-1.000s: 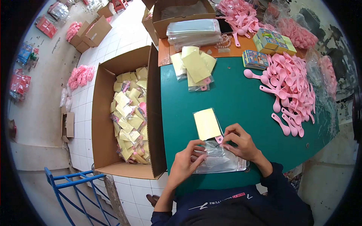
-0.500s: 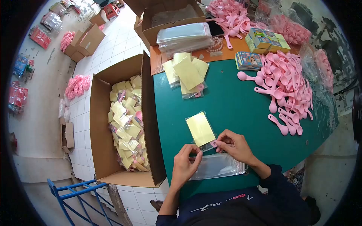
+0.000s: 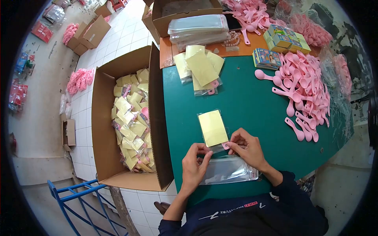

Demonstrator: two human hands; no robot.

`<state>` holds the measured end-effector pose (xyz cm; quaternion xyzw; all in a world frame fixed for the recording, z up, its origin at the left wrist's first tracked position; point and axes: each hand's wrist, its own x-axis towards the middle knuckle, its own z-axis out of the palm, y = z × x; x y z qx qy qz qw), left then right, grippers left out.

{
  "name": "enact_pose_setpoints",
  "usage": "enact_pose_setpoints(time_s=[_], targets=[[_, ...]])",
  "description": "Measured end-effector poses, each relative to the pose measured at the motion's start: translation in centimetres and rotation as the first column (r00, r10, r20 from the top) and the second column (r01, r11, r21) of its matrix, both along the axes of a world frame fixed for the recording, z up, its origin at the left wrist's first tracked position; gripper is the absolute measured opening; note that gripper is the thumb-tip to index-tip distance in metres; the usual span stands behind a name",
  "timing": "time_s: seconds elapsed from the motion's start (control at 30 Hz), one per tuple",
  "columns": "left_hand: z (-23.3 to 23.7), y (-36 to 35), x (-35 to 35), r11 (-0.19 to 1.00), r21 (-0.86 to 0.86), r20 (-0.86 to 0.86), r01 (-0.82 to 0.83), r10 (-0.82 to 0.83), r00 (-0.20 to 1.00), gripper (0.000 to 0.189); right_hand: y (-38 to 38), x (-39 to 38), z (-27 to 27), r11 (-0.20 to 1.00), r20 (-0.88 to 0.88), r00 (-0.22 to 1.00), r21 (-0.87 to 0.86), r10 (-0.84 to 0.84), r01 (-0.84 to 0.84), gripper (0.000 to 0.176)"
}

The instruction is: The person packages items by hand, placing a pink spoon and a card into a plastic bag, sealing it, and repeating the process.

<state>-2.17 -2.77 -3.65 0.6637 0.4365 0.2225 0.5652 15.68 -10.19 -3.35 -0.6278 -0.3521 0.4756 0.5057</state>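
A clear bag with a yellow card in it lies on the green table; a bit of a pink spoon shows at its lower edge. My left hand pinches the bag's lower left edge. The fingertips of my right hand are closed on the lower right corner, by the spoon's end. Under my hands lies a stack of empty clear bags. Farther up the table, several filled bags with yellow cards overlap.
A large cardboard box of filled bags stands left of the table. Pink spoons are heaped at the right, beside small card stacks. More clear bags lie at the back. A blue metal frame stands lower left.
The view has shifted slightly, so the table items appear a little farther right and higher. Both hands keep their pinch on the bag's lower edge, with little visible movement.
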Motion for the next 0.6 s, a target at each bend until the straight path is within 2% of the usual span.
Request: enact_pose_setpoints(time_s=[0.2, 0.4, 0.43, 0.5, 0.6], targets=[[0.5, 0.0, 0.1, 0.995, 0.082, -0.009, 0.06, -0.059, 0.998, 0.036, 0.1, -0.2, 0.4, 1.0, 0.023, 1.0, -0.019, -0.011, 0.012, 0.036], [1.5, 0.2, 0.0, 0.988, 0.107, 0.004, 0.11, -0.111, 0.994, 0.051, -0.3, 0.1, 0.2, 0.996, 0.12, 0.99, -0.047, 0.075, -0.07, 0.043], [2.2, 0.2, 0.1, 0.988, 0.107, 0.016, 0.115, -0.117, 0.993, 0.052, -0.3, 0.1, 0.5, 0.998, 0.084, 0.995, -0.007, 0.057, -0.056, 0.043], [4.9, 1.2, 0.6, 0.96, 0.219, -0.001, 0.173, -0.177, 0.984, 0.052, -0.2, 0.8, 1.7, 0.997, 0.023, 0.999, 0.059, 0.041, -0.043, 0.042], [6.9, 5.0, 2.7, 0.899, 0.393, 0.007, 0.19, -0.21, 0.978, 0.052, 2.1, 3.7, 4.5, 0.972, 0.164, 0.986, 0.233, -0.033, -0.006, 0.037]])
